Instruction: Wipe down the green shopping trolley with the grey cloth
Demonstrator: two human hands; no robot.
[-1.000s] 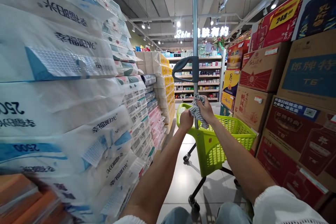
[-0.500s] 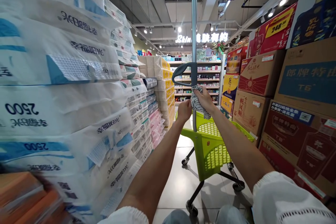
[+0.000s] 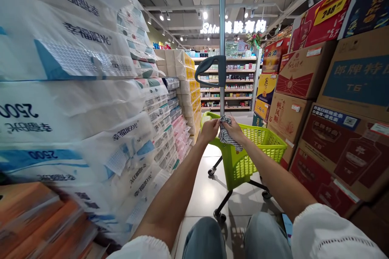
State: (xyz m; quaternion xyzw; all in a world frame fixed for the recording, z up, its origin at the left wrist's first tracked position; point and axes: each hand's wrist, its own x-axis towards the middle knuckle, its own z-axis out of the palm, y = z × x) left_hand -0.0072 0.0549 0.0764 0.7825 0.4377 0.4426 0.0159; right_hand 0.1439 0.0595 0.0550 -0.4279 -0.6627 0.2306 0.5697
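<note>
A grey-and-white striped cloth (image 3: 228, 134) is bunched around the lower end of a metal pole (image 3: 222, 105), just above the rim of a lime-green shopping cart (image 3: 243, 170). My right hand (image 3: 234, 130) is closed over the cloth from the right. From the left, my left hand (image 3: 209, 130) is closed with its fingertips at the cloth's edge by the pole; what lies inside its curled fingers is partly hidden. Higher on the pole sits a dark grey loop handle (image 3: 209, 71), which neither hand touches.
Wrapped tissue packs (image 3: 69, 117) rise close on the left, with orange packages (image 3: 33, 210) below. Stacked drink cartons (image 3: 340, 145) line the right. Store shelves (image 3: 237, 81) stand beyond the cart. A phone (image 3: 287, 226) shows beside my right knee.
Both hands and the striped cloth have slid down the pole, from just beneath the loop handle to the basket's rim. My view has tilted lower, and my knees show more.
</note>
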